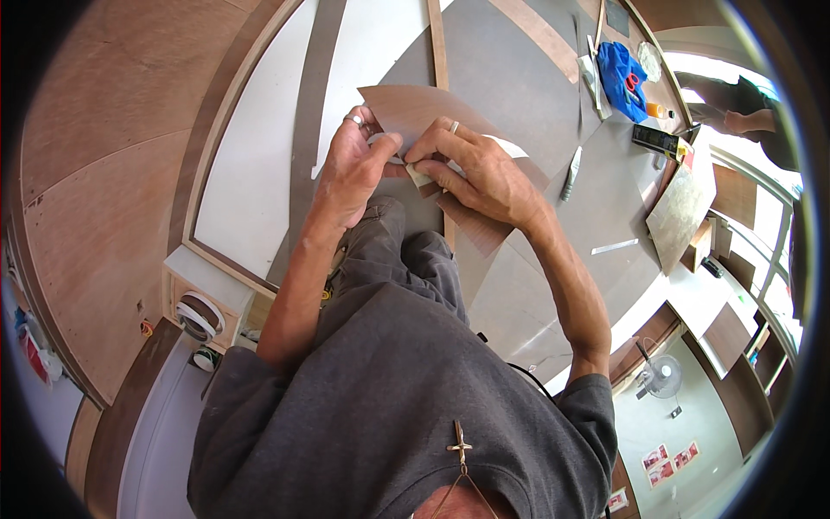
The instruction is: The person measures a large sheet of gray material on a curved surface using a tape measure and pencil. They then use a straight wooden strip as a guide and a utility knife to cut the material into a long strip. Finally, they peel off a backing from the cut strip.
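A thin, curved brown wood-grain sheet (432, 105) is held up in front of me, over a large grey and white work surface (510, 78). My left hand (350, 169) is closed on its left part, thumb pointing right. My right hand (484, 177) pinches near the lower middle, where a small cream piece (420, 178) shows under the fingertips; whether it is part of the sheet I cannot tell. The fingertips of both hands nearly meet. A lower brown flap (481, 227) hangs below my right hand. To the right lies a silver utility knife (571, 175).
Farther right lie a blue plastic bag (621, 78) with red-handled scissors (633, 82), a black can (654, 141) and an orange-capped bottle (657, 111). A white strip (615, 246) is nearer. Another person (750, 121) is at the far right. A fan (664, 377) stands lower right.
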`<action>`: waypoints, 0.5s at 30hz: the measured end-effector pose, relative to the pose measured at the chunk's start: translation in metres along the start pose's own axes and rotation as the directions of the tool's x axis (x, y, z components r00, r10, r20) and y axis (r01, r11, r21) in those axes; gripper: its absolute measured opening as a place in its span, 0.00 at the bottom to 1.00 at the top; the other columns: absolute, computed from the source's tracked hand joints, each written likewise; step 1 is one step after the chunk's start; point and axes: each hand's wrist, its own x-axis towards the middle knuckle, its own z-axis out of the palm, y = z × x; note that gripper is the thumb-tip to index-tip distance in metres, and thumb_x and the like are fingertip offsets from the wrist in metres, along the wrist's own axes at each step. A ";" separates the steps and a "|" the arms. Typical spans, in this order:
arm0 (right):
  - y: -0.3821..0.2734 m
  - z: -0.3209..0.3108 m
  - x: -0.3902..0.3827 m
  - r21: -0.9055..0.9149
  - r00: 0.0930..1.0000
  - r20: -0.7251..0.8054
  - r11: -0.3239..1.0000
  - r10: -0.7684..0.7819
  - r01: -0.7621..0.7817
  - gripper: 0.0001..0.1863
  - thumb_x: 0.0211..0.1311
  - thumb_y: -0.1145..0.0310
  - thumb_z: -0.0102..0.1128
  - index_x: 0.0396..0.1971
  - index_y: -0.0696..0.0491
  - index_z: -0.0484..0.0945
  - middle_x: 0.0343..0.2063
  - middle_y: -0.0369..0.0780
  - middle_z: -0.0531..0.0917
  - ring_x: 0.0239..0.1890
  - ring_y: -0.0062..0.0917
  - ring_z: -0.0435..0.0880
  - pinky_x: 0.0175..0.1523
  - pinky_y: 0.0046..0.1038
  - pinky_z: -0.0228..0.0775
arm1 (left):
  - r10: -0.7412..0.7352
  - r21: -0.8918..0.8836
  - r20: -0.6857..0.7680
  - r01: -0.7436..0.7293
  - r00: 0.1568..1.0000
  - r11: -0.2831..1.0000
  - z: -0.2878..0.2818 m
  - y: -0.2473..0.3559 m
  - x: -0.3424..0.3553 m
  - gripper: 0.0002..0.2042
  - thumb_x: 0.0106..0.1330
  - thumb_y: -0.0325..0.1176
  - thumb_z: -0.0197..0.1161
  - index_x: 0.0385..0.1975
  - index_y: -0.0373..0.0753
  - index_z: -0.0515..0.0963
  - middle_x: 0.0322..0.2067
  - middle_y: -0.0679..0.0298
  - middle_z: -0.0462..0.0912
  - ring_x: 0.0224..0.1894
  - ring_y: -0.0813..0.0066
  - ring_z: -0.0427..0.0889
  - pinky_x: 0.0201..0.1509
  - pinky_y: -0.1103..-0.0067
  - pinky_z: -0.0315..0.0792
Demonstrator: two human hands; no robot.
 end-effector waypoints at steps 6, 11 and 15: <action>-0.006 -0.007 0.004 -0.232 0.992 0.001 0.965 -0.128 0.124 0.05 0.64 0.71 0.62 0.36 0.54 0.77 0.34 0.41 0.79 0.39 0.35 0.84 0.46 0.39 0.78 | -0.009 0.039 0.013 0.009 1.000 0.999 0.008 0.011 0.003 0.18 0.70 0.30 0.57 0.56 0.32 0.65 0.50 0.55 0.76 0.48 0.75 0.81 0.45 0.77 0.83; 0.006 -0.001 0.008 -0.442 0.957 0.026 0.856 -0.288 0.269 0.08 0.59 0.73 0.63 0.35 0.56 0.74 0.33 0.42 0.78 0.38 0.37 0.84 0.44 0.39 0.78 | -0.014 0.021 0.048 0.013 0.999 1.000 0.010 0.005 0.008 0.17 0.70 0.29 0.56 0.55 0.31 0.65 0.50 0.54 0.76 0.49 0.73 0.81 0.46 0.75 0.84; 0.012 -0.001 0.008 -0.363 0.981 0.052 0.911 -0.190 0.195 0.08 0.60 0.73 0.62 0.36 0.55 0.73 0.34 0.43 0.79 0.38 0.38 0.84 0.44 0.39 0.78 | -0.012 0.011 0.046 0.011 0.999 1.000 0.011 0.002 0.010 0.17 0.70 0.29 0.56 0.55 0.32 0.66 0.50 0.54 0.76 0.49 0.73 0.81 0.45 0.76 0.84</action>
